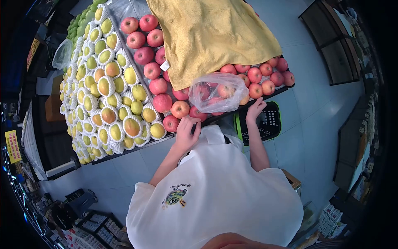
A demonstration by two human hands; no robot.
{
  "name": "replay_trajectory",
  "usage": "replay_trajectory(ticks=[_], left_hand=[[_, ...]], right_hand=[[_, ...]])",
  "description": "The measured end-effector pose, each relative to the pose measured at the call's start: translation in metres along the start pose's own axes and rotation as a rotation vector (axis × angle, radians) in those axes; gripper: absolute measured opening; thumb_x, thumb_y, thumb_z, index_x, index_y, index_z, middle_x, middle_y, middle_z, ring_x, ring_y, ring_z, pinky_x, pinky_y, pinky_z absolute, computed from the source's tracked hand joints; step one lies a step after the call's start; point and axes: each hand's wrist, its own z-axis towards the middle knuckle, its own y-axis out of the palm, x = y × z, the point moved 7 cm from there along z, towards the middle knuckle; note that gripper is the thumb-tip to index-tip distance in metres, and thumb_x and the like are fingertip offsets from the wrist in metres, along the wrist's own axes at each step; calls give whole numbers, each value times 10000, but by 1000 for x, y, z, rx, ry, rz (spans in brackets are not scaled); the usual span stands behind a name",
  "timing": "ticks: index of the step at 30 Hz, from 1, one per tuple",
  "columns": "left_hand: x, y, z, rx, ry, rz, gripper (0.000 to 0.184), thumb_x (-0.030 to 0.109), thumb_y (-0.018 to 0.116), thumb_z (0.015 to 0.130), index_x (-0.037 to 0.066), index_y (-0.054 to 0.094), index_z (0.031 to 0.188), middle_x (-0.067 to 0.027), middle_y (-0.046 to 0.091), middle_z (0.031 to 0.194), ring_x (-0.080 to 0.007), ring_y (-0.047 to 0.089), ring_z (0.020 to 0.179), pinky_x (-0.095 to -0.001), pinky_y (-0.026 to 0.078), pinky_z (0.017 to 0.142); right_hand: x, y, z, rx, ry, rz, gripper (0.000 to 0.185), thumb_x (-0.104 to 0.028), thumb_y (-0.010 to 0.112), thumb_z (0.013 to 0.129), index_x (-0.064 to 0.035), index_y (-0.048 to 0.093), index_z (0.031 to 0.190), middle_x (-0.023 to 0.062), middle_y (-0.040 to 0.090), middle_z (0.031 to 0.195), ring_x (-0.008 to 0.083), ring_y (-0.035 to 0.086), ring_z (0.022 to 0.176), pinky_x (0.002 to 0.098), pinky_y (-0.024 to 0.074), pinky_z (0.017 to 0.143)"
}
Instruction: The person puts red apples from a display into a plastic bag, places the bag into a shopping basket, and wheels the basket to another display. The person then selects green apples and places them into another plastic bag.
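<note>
Red apples (pixel 144 55) fill a dark-edged stand, and a yellow towel (pixel 219 35) covers many of them. On the front apples lies a clear plastic bag (pixel 217 92), its mouth loosely spread. My left hand (pixel 188 129) is at the front edge by the nearest apples, its fingers curled in around something dark that I cannot make out. To the right of the bag, my right hand (pixel 256 109) is raised above the black and green basket, fingers extended and holding nothing.
Pears in white foam nets (pixel 108 86) are heaped to the left, with green fruit (pixel 81 23) behind. A black basket with a green rim (pixel 269 120) stands low at the right. Dark shelving (pixel 331 41) lines the right side.
</note>
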Motion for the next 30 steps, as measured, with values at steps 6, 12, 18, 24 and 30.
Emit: replay_trajectory(ticks=[6, 12, 18, 24, 30], left_hand=[[-16, -30, -9, 88, -32, -16, 258, -54, 705, 790, 20, 637, 1028, -126, 656, 951, -313, 621, 840, -391, 507, 773], [-49, -77, 28, 253, -125, 58, 177, 8, 718, 852, 19, 648, 1014, -120, 657, 952, -288, 611, 829, -371, 489, 748], [-89, -107, 98, 413, -109, 465, 415, 195, 761, 843, 23, 601, 1185, -133, 637, 1133, -315, 571, 1057, -423, 450, 912], [-135, -110, 127, 364, -257, 799, 708, 410, 813, 756, 36, 568, 1305, -115, 622, 1280, -314, 486, 1308, -490, 314, 1068], [-156, -108, 117, 398, -222, 733, 637, 442, 809, 771, 88, 633, 1270, -79, 666, 1219, -314, 475, 1326, -500, 258, 1087]], right_hand=[[-37, 2, -20, 78, -66, -115, 491, -418, 416, 1087, 67, 433, 1156, 254, 552, 1138, 338, 573, 956, 436, 490, 843], [-65, 12, -35, 134, -4, -142, 435, -329, 357, 1102, 99, 423, 1144, 336, 545, 1133, 456, 565, 1035, 503, 447, 924], [-68, 12, -35, 188, -39, -143, 376, -297, 369, 1100, 76, 419, 1101, 321, 562, 1059, 476, 573, 987, 524, 452, 866], [-73, 8, -35, 225, -155, -170, 335, -267, 413, 1091, 64, 451, 1054, 311, 589, 993, 481, 580, 955, 512, 461, 861], [-67, 7, -35, 238, -148, -130, 306, -243, 437, 1086, 58, 453, 1033, 297, 592, 994, 472, 577, 943, 504, 463, 849]])
